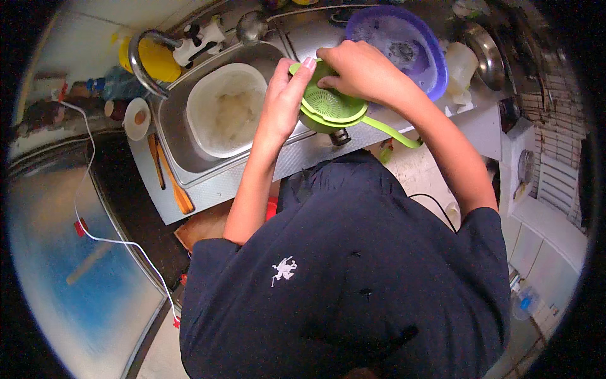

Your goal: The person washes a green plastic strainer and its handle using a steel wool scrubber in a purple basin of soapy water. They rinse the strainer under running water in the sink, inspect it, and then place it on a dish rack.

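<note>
A light green plastic colander (330,103) with a slotted bottom is held up in front of the sink, tilted so its inside shows. Its long handle (393,132) points down to the right. A second green rim shows just below the first. My left hand (283,102) grips the left side of the rim, thumb on top. My right hand (355,68) is at the far right side, thumb inside the bowl and forefinger near the rim; its other fingers are hidden. A white plastic basin (199,106) with cloudy water sits in the steel sink (173,142) to the left.
A purple basin (438,71) with soapy water stands right of the sink. A curved faucet (137,61) arches over its left corner. Wooden utensils (176,184) and a small white bowl (130,128) lie at left. A ladle (252,27) rests behind. A white cord (87,166) hangs left.
</note>
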